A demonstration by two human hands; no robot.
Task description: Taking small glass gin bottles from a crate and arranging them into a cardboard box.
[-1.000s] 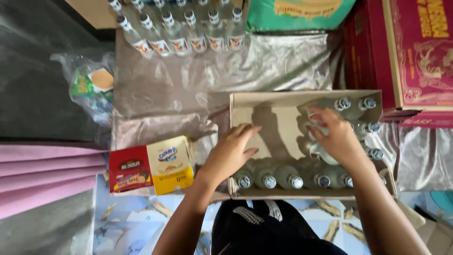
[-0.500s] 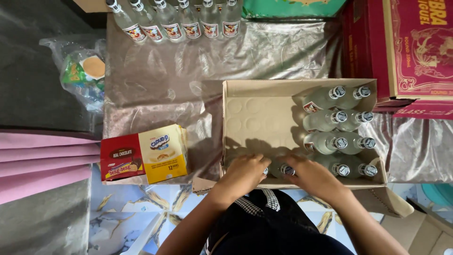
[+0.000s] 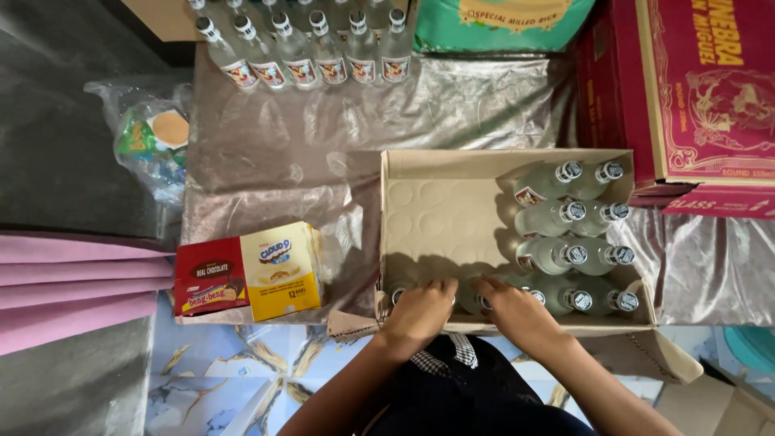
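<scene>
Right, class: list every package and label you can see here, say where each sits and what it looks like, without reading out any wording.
Open cardboard box: centre, beige, rectangular, both hands at its near edge.
Snack boxes: left of it, one red, one yellow.
Red carton: top right, large, crimson with gold print.
Green sack: top centre, teal-green.
Bottle labels: top row of clear bottles, small red-and-white.
Plastic bag: far left, clear, green packets inside.

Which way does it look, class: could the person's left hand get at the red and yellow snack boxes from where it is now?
Probably yes. The left hand rests on bottle tops at the near edge of the open carton, and the snack boxes lie just outside the carton's left wall. Only that low wall stands between them, with nothing on top of the boxes.
</scene>
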